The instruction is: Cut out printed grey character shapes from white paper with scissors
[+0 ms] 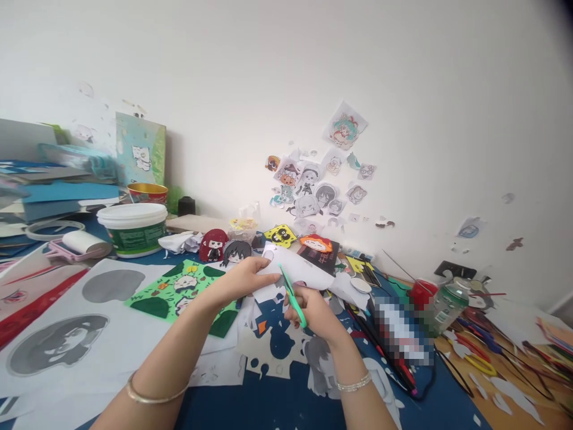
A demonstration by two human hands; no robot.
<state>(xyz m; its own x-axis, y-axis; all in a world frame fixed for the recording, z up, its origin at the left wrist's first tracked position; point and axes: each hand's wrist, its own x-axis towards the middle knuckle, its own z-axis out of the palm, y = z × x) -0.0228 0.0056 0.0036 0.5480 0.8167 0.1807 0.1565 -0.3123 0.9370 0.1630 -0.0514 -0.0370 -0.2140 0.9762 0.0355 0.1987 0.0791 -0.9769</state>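
Scissors: the green-handled scissors (293, 300) are in the right hand (312, 310), over the middle of the dark-blue-covered tabletop (250, 409); the tips point forward and slightly left, the handle loops back toward the person.
Long axis: runs from the loops, nearer and a little right, to the tips, farther and a little left; whether the blades are parted is too small to tell.
Paper: a curved white paper sheet (308, 270), its length running left to right and sloping nearer at the right, lies beyond the scissors.
Left hand: reaches in from the left, back of the hand up, thumb and fingers (264, 269) clamped on the paper's left part; a plain metal bangle circles the forearm.
Right hand: comes from the lower right, fingers curled closed around the scissor loops; a beaded bracelet circles the wrist.
Nearby: a bright green cartoon-covered sheet (172, 298) lies left of the hands; a pale sheet with cut-out holes (268, 352) lies nearer the person.
Writing: a dark card (323, 263) beyond the paper bears pale characters, one reading 年; the small print on the white-lidded green tub (134, 237) is illegible.
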